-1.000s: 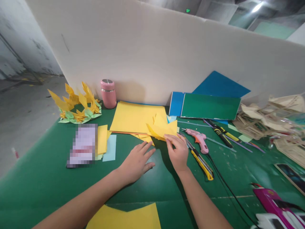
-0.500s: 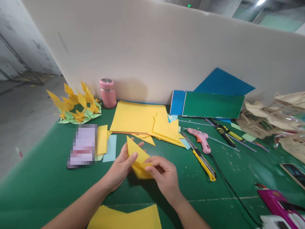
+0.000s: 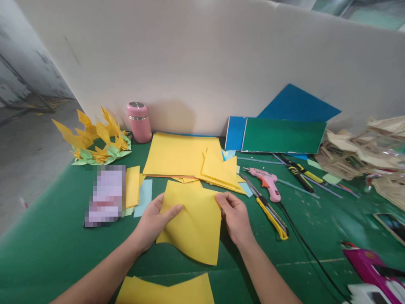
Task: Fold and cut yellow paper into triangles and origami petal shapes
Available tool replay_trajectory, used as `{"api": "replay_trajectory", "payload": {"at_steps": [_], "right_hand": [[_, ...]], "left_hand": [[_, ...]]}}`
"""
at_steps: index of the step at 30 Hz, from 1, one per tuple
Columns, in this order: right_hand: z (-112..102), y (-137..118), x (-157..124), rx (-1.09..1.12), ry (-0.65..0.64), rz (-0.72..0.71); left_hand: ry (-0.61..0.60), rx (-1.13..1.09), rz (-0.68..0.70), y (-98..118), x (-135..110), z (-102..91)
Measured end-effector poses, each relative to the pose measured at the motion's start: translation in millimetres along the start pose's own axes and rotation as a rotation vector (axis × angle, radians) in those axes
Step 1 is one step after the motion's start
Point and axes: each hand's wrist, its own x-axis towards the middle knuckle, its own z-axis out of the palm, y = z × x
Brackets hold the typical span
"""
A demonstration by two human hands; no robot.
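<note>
Both my hands hold one yellow paper sheet (image 3: 193, 221) spread open just above the green table (image 3: 57, 245). My left hand (image 3: 155, 221) pinches its left edge, thumb on top. My right hand (image 3: 236, 217) grips its upper right corner with curled fingers. Behind the sheet lies a stack of yellow papers (image 3: 183, 156) with smaller folded yellow pieces (image 3: 220, 171) on its right side.
A yellow utility knife (image 3: 268, 211), pink glue gun (image 3: 267, 181) and black cable lie right of my right hand. A pink cup (image 3: 138, 122) and yellow-green paper flowers (image 3: 95, 141) stand at the back left. Blue and green boards (image 3: 278, 135) lean on the white partition.
My right hand took a folded yellow piece from the pile and brought it toward me. Both hands then opened it out into a flat sheet.
</note>
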Motion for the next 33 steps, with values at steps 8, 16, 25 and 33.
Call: {"api": "replay_trajectory", "payload": {"at_steps": [8, 16, 25, 33], "right_hand": [[0, 1, 3, -0.194, 0.002, -0.087], [-10, 10, 0, -0.411, -0.259, -0.411], [-6, 9, -7, -0.366, -0.711, -0.380], [-7, 9, -3, -0.394, -0.508, -0.303]], "left_hand": [[0.119, 0.263, 0.278, -5, 2, -6.3], [0.255, 0.710, 0.384, -5, -2, -23.5], [0.213, 0.576, 0.243, -2, -11, -19.8], [0.077, 0.361, 0.213, 5, -17, -18.2]]}}
